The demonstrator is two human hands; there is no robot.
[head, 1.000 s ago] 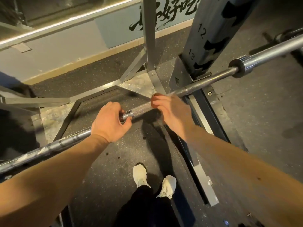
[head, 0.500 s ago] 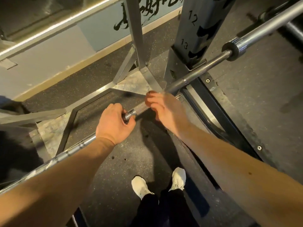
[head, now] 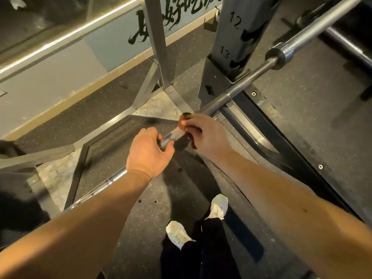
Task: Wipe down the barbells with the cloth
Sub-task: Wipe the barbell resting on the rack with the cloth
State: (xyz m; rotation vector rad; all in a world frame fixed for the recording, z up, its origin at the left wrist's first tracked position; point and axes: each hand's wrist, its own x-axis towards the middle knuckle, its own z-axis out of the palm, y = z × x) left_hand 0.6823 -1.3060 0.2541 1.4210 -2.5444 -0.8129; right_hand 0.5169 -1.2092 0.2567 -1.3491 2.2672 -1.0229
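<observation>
Left hand and right hand both curl round the barbell; cloth unclear; best grip snug, slide evenly along knurling

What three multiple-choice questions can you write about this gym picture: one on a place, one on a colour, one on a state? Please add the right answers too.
1. Where is the left hand?
A. on the barbell
B. in a pocket
C. behind the back

2. What colour are the shoes?
A. black
B. white
C. red

3. What is the right hand doing?
A. hanging open at the side
B. reaching above the head
C. gripping the barbell with a cloth under its fingers

Answers:
1 A, its fingers curl round the shiny part of the bar.
2 B, both shoes look plainly white.
3 C, a reddish cloth shows at its fingertips, on the bar.
</observation>
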